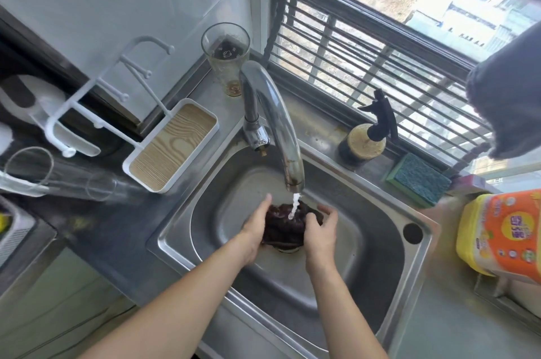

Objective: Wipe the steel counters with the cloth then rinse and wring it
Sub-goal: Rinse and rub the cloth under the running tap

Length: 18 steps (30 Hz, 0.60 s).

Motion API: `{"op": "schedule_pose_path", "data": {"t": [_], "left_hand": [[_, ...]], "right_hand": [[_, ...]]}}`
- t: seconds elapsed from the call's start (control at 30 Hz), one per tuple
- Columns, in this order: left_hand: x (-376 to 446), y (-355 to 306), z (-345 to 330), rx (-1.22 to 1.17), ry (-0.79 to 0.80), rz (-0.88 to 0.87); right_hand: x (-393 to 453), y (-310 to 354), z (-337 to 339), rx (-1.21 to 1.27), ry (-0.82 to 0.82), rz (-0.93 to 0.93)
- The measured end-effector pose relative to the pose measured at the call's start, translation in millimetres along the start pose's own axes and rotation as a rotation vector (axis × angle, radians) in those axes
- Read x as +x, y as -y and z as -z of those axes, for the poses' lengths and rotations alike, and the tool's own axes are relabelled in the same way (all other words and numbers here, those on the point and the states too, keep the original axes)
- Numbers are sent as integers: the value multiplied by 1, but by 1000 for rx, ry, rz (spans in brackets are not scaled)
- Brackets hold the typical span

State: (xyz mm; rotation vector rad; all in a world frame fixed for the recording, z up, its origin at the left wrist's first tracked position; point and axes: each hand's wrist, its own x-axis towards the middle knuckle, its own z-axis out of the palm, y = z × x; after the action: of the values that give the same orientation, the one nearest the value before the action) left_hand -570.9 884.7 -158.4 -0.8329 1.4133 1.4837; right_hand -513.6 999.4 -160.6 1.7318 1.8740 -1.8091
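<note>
Faucet spout (275,124) over open sink basin (351,241) (hands below).

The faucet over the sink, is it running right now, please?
On: a white stream falls from the faucet spout onto the dark cloth.

One head-worn wide-angle view looks steeply down, close over the sink (389,191), window beyond

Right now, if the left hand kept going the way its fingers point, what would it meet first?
The left hand grips the dark cloth with its fingers aimed up toward the faucet. Past the cloth, it would probably meet the water stream, then the faucet spout; depth is unclear, so it might pass beneath.
</note>
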Motion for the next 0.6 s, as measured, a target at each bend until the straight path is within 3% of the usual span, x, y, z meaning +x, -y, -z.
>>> {"op": "schedule_pose_path", "data": {"t": [0.17,0.3,0.4,0.5,0.6], "left_hand": [[-5,-3,2,-65,63,113],[-1,2,3,135,32,-61],[1,2,1,155,22,-14],[3,-3,4,53,140,206],[6,-6,5,-57,210,213]], "right_hand": [[-5,7,-5,193,181,-64],[-2,2,-9,8,251,-88],[-4,1,-10,-133,185,-29],[-9,15,-11,169,51,-75],[-10,26,-13,522,53,-150]]}}
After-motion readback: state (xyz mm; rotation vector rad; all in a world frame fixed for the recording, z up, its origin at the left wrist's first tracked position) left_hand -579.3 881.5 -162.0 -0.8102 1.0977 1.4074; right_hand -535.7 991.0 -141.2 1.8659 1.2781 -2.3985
